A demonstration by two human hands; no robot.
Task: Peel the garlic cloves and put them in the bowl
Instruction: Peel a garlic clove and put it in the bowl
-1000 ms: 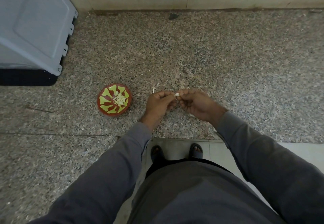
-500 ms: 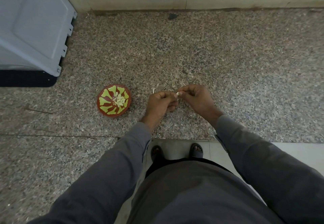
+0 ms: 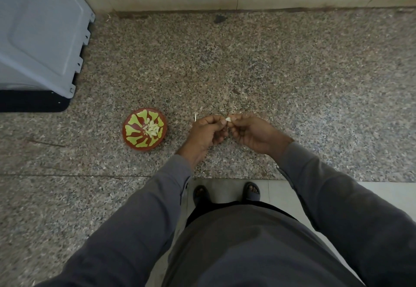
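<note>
Left grip: your left hand [image 3: 206, 132] had its fingers curled, thumb and forefinger pinching one end of a garlic clove [image 3: 228, 119]. It looked like the steadying side, so the clove could not turn while the skin was worked.
Right grip: your right hand [image 3: 252, 132] pinched the same clove from the opposite side, fingertips meeting the left hand's. I judged this the peeling side, though the picture was too small to show how much skin remained.
Clove: it sat between the two grips, pale and small, raised above the tabletop [image 3: 292, 73] rather than lying on it. Holding it up gave both thumbs room to pick at it.
Bowl: the red bowl with yellow-green pattern [image 3: 132, 133] stood on the tabletop to the left of your left grip, near but apart from it. That put it within a short reach, so a finished clove could be dropped in without shifting your stance.
Peeled cloves: a small heap [image 3: 152, 128] lay inside the bowl, so I took the task to be well under way.
Scraps: a pale sliver [image 3: 195, 117] lay on the tabletop just beyond the left grip, probably skin or stem.
Grey panel: a plastic panel [image 3: 38, 32] leaned far left of both grips, out of the work.
</note>
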